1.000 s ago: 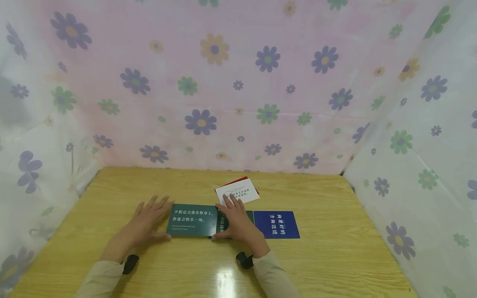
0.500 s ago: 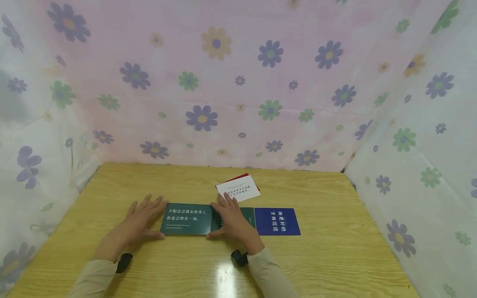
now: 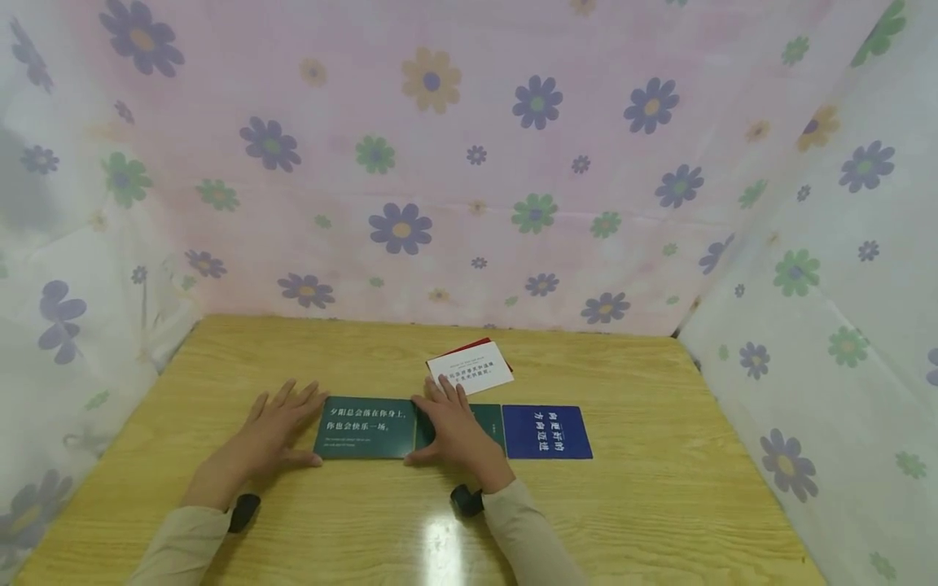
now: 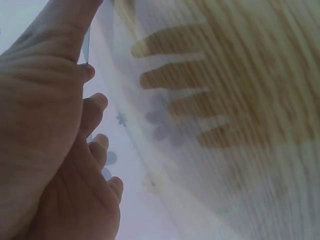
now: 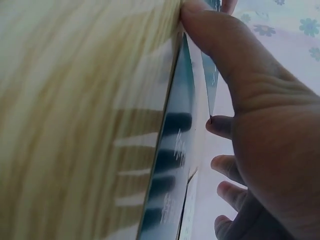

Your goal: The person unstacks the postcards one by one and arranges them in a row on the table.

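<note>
A dark green card (image 3: 366, 427) with white Chinese lettering lies at the left end of a row of cards. My left hand (image 3: 252, 439) touches its left edge, fingers spread and thumb at the near corner. My right hand (image 3: 462, 439) spans its right edge, index finger at the far corner and thumb at the near one. Under the right hand lies a second green card (image 3: 487, 423), partly hidden. A blue card (image 3: 547, 432) with white lettering adjoins it on the right. In the right wrist view, the thumb (image 5: 215, 30) meets the card edge.
Behind the row, a white printed card (image 3: 479, 366) lies over a red card (image 3: 476, 345), close to my right fingertips. All rest on a wood-grain table (image 3: 645, 505). Flower-patterned cloth (image 3: 469, 163) hangs along the back and both sides.
Both hands have shifted slightly left with the left green card. It overlapped the second green card before; now its right edge lines up with that card's left edge. The view has tilted slightly.
</note>
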